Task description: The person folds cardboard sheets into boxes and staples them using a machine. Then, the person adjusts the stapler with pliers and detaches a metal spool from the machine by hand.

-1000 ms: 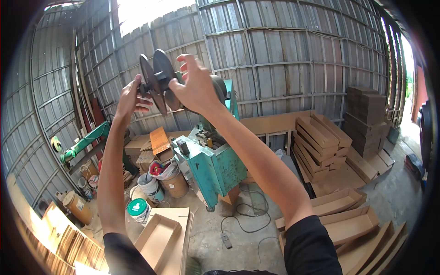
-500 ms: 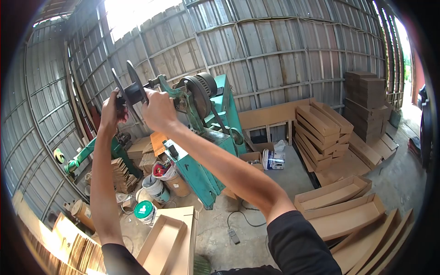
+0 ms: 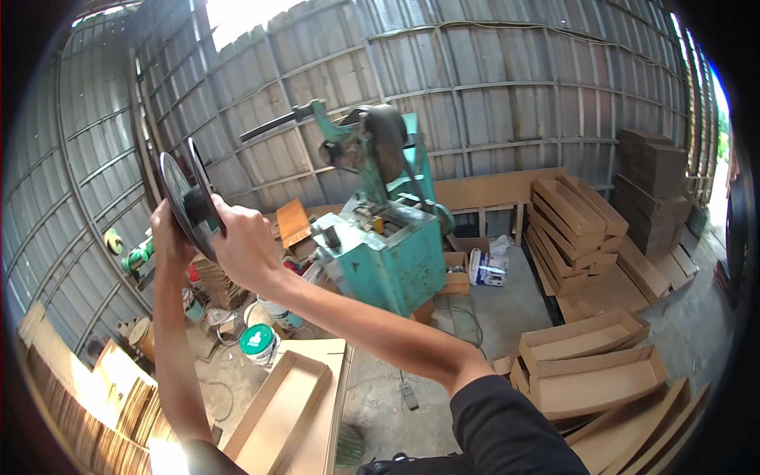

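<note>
A black spool with two round flanges (image 3: 176,190) is held up at the left, apart from the green machine (image 3: 388,269). My left hand (image 3: 168,237) grips it from the left, near the outer flange; its fingers are partly hidden. On the other side, my right hand (image 3: 247,247) is closed on the spool by the right flange. A bare dark rod (image 3: 273,127) sticks out to the left from the machine's upper arm, beside a large dark wheel (image 3: 385,141). Below my hands lies an open cardboard tray (image 3: 281,408) on a stack of flat cardboard.
Cardboard trays (image 3: 570,218) are stacked at the right, with more open trays (image 3: 598,384) nearer me. A green-lidded bucket (image 3: 258,340) and a white bucket (image 3: 487,269) stand on the floor. A foot pedal (image 3: 408,396) with a cable lies ahead. Corrugated metal walls surround the area.
The spool has come off the machine's rod and moved down and left in both my hands. The rod now shows bare. My view has shifted slightly.
</note>
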A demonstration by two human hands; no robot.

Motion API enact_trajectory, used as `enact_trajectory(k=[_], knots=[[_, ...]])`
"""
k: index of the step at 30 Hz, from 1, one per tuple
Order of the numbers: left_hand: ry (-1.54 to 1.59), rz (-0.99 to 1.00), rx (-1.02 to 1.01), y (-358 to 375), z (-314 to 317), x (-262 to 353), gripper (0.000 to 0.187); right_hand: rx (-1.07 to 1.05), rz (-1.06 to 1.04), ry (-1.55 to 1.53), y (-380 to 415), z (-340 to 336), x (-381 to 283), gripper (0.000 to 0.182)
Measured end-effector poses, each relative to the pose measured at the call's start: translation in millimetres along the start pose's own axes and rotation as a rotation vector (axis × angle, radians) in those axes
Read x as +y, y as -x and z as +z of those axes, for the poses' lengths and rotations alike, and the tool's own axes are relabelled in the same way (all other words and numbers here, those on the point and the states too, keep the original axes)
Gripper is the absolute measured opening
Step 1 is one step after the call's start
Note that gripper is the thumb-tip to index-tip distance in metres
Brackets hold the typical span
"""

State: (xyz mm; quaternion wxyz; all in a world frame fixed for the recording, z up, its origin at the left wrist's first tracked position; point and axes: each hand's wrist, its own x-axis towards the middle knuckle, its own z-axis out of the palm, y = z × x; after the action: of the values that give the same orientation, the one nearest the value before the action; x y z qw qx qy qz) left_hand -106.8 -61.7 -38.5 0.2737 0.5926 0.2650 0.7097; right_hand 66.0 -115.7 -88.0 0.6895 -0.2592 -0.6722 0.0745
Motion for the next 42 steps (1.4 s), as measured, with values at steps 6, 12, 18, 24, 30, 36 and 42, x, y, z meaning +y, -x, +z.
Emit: enact_trajectory(k=[6, 12, 18, 24, 30, 36, 42], knots=[[-0.218, -0.044, -0.073, 83.5, -60.2, 5.7, 0.039, -0.171, 0.14, -0.567, 84.7, 25.2, -1.3, 0.058], [-0.74, -0.118, -0.209, 150.3, -55.5, 29.1, 0.024, -0.179, 0.873, -1.559, 160.3, 37.9, 6.0, 0.07], [-1.124, 0.095, -0.523, 196.4, -39.6, 6.3, 0.038, -0.01, 1.006, -1.692, 233.6, 16.6, 4.9, 0.078], [-0.856, -0.128, -0.721, 247.4, -26.6, -2.2, 0.058, 0.094, 1.046, -1.632, 318.6, -18.4, 20.2, 0.078], [-0.763, -0.203, -0.909, 276.5, -21.5, -20.4, 0.05, 0.253, 1.295, -1.581, 390.6, -62.2, 13.2, 0.077], [-0.581, -0.167, -1.159, 326.8, -15.8, -44.4, 0.05, 0.278, 1.444, -1.498, 442.3, -103.8, -3.2, 0.083], [-0.494, -0.26, -1.109, 378.2, 7.5, -44.9, 0.06, 0.322, 1.582, -1.344, 486.6, -140.5, -23.6, 0.096]])
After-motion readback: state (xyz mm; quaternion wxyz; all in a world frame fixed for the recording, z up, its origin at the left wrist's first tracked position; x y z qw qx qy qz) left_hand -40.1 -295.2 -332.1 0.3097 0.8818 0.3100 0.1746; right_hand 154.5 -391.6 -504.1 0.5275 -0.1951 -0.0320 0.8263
